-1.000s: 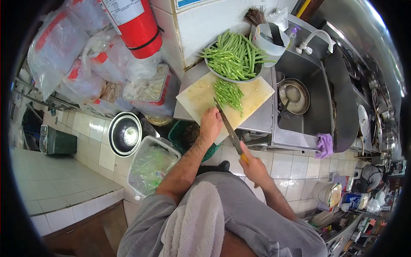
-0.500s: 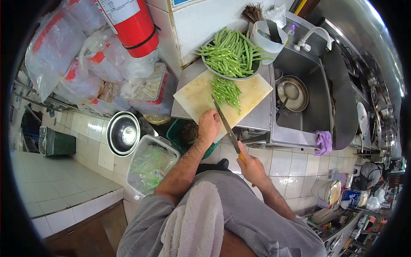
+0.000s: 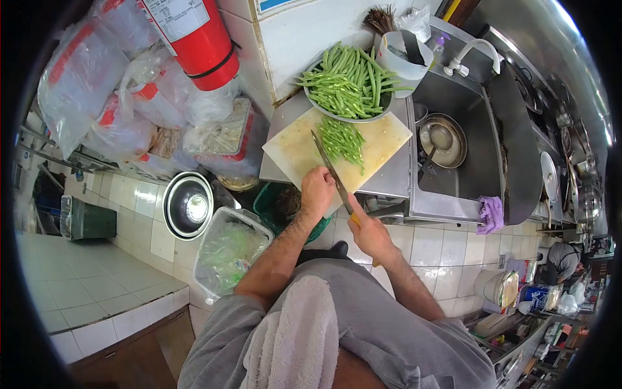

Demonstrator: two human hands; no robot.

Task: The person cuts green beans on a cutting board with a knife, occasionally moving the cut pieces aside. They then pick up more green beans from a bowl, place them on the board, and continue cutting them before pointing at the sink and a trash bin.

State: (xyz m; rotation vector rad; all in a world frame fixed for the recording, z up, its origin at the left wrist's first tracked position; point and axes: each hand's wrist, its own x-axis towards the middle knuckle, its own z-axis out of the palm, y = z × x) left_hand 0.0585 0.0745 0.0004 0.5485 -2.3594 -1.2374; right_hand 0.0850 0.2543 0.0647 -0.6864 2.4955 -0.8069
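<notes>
My right hand (image 3: 374, 237) is wrapped round the yellow handle of a long kitchen knife (image 3: 330, 166). Its blade slants across the cutting board (image 3: 295, 146), the tip toward the far left. Close against the blade's left side, my left hand (image 3: 319, 190) has its fingers curled together at the board's near edge; what they pinch, if anything, is hidden. A pile of sliced green beans (image 3: 342, 141) lies on the board, right of the blade. Behind it, a metal bowl (image 3: 350, 117) holds whole and cut green beans (image 3: 350, 81).
A sink (image 3: 457, 172) with a pan (image 3: 443, 141) in it is at right. Below the board stand a green bin (image 3: 265, 201), a plastic tub (image 3: 227, 253) and metal basins (image 3: 188, 205). A fire extinguisher (image 3: 194, 45) hangs at upper left. Another person (image 3: 562, 261) is at far right.
The knife and my right hand have shifted left and slightly away from me, bringing the blade nearer my left hand's fingers. My left hand has barely moved, and the sliced pile looks the same.
</notes>
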